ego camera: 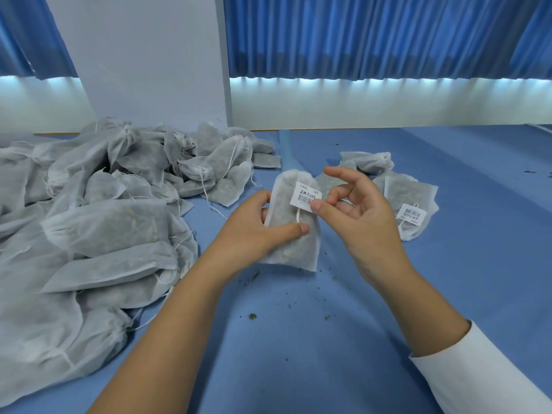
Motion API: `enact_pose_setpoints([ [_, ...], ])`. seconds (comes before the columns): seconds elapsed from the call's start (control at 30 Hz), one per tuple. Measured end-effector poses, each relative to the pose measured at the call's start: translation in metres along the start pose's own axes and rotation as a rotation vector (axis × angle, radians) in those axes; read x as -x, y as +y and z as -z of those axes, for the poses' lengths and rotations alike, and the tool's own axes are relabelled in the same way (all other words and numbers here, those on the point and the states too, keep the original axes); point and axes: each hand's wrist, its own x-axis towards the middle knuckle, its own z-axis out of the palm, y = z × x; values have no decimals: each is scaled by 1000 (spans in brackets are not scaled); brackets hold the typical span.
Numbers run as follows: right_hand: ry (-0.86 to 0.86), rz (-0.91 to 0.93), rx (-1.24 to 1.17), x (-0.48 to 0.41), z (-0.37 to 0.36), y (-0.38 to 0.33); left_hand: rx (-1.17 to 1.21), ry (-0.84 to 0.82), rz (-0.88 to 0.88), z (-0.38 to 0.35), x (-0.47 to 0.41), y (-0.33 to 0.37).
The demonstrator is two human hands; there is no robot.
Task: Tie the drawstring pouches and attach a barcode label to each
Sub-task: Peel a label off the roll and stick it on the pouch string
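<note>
My left hand (pixel 257 228) grips the pouch (pixel 294 249), its long axis twelve-to-six. My right hand (pixel 358 210) pinches the barcode label (pixel 304 196) near the neck — ten o'clock from that palm.

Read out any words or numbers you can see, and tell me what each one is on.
Label on the held pouch: a barcode, small print and one handwritten line, all too blurred to read.
Right label on the right pouch: a barcode and upside-down handwriting, too small to read.
No other text shows.
</note>
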Motion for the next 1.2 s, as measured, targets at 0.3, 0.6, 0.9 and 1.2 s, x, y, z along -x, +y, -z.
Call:
enact_pose_setpoints([
  [0.3,-76,-69,62,-1,2,5,3,15,11,2,0,1],
  [0.6,-38,-85,159,-1,1,8,-16,-24,-32,1,2,0],
  [0.9,17,-79,191,-1,2,12,55,95,-90,-6,1,1],
  [1.2,180,-87,372,0,2,14,-9,120,-155,-15,2,0],
])
